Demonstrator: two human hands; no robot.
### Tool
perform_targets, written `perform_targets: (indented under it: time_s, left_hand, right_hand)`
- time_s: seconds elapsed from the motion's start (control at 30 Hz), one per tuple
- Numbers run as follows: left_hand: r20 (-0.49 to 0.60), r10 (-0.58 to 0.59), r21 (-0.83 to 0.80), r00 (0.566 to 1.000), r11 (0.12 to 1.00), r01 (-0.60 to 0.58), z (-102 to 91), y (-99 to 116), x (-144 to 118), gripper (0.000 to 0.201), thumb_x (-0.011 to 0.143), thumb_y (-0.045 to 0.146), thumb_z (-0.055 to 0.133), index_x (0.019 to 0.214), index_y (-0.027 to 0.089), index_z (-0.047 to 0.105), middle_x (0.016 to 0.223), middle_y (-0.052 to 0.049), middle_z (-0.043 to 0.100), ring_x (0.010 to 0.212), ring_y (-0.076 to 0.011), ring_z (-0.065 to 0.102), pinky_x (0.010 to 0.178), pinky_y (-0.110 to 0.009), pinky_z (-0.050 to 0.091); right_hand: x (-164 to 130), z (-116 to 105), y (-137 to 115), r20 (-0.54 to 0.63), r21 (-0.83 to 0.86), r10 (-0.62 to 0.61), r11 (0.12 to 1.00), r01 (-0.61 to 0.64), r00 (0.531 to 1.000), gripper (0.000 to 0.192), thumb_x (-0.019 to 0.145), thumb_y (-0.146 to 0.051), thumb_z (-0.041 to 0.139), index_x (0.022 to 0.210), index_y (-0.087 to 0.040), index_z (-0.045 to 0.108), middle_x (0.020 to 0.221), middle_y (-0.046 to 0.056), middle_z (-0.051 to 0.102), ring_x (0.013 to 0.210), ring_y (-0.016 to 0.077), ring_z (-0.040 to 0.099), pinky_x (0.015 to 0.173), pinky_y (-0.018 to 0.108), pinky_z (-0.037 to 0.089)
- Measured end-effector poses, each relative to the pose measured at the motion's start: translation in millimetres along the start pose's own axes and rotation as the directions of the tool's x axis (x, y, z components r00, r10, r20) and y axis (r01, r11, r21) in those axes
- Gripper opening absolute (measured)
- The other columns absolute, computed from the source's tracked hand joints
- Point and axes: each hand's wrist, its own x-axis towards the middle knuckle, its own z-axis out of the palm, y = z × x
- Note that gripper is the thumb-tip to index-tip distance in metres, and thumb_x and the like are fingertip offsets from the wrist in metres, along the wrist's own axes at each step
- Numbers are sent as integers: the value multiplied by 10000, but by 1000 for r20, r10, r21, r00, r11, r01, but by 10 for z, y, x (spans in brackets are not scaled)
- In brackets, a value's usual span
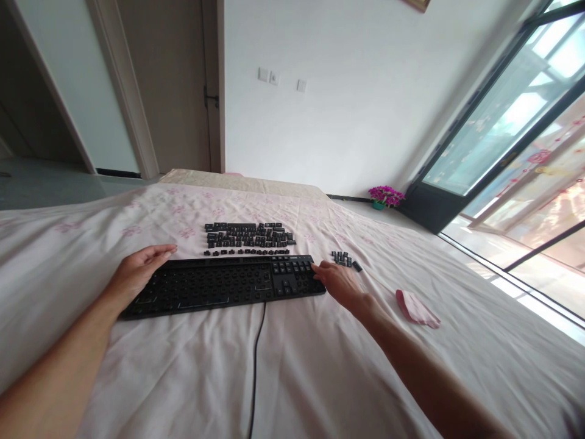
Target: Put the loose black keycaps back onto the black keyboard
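A black cable point(257, 366) runs across the pale floral bed sheet point(192, 378) to the keyboard point(201, 292) lying between my hands, its main section stripped to bare sockets while caps sit on the number pad and the arrow keys. My left hand point(139, 268) is at the far left corner, thumb and fingers drawn nearly together; my right hand point(340, 280) bends its fingers loosely onto the number pad's right edge, and whether either grips a cap I cannot tell. To work well here, I would brace the board with one hand and move each cap straight along its stem, without twisting. To the right lies a folded pink cloth point(415, 308); just beyond the board are a small cluster of loose caps point(348, 263) and larger rows of keycaps point(242, 235), sorted roughly as a layout. My left forearm covers part of the board's end, my right palm is turned away, and legends are too small to read. Far off, a picture frame point(417, 3) is cut by the upper edge.
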Motion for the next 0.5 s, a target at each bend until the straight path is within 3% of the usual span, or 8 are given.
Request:
perform_targets:
  time_s: [0.2, 0.5]
  left_hand:
    - [-3, -7, 18, 1000, 1000, 7, -7, 3, -9, 562, 739, 577, 644, 1150, 194, 661, 1270, -84, 652, 1238, -253, 540, 1109, -345, 309]
    - [-1, -5, 1, 1000, 1000, 5, 2, 19, -17, 590, 740, 556, 653, 1179, 161, 645, 1279, -112, 642, 1244, -277, 533, 1112, -379, 310]
  right_hand:
    - [-112, 104, -127, -40, -38, 32, 999, -33, 999, 317, 976, -276, 381, 1261, -226, 510, 1014, 93, 637, 882, 209, 610, 638, 288, 348]
    - [-182, 26, -144, -16, 28, 43, 999, -42, 999, 386, 933, -221, 379, 1295, -242, 510, 1086, 96, 624, 981, 228, 571, 755, 305, 376]
